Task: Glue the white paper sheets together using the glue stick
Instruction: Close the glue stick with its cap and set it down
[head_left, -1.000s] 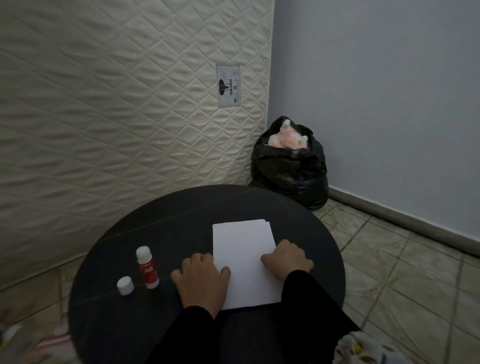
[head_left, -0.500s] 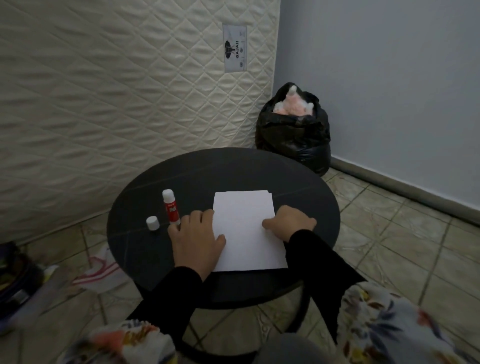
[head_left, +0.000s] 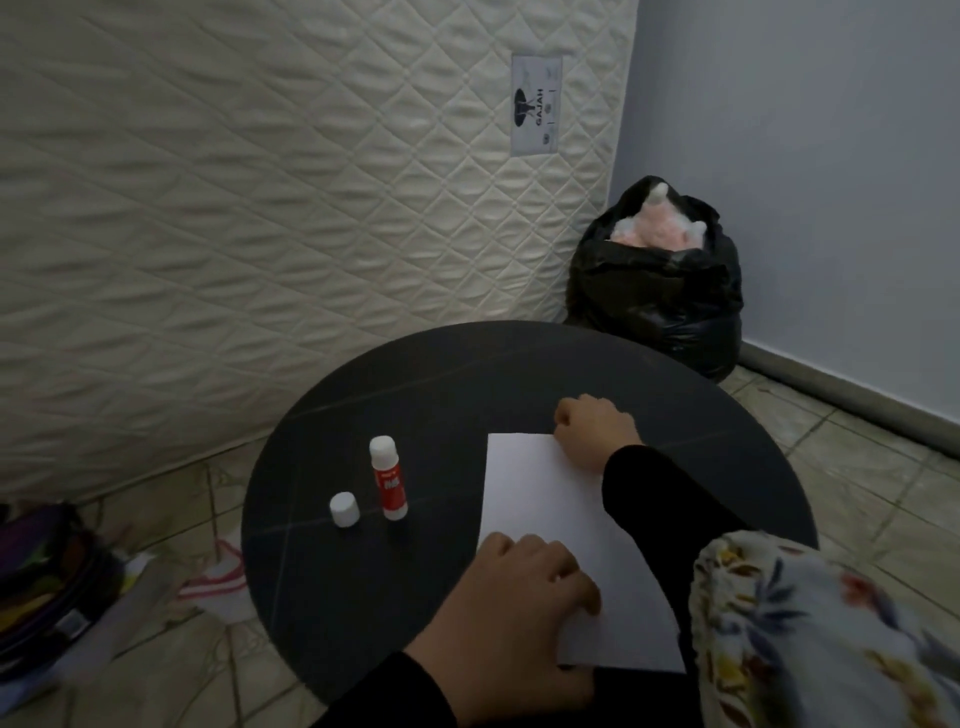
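Flat on the round black bench (head_left: 441, 374) lie the white paper sheets (head_left: 550, 519), with the left hand (head_left: 519, 613) pressing palm-down on their near-left corner and the right hand (head_left: 592, 428) curled loosely at the far edge, gripping nothing. Left of them the uncapped glue stick (head_left: 387, 478) stands upright, just beside its white cap (head_left: 344, 509).

Both arms are covered to the wrist by close-fitting black long sleeves. The left hand (head_left: 511, 618) and right hand (head_left: 597, 431) are bare, without gloves. A loose white garment printed with blue, yellow and red leaves drapes at lower right.
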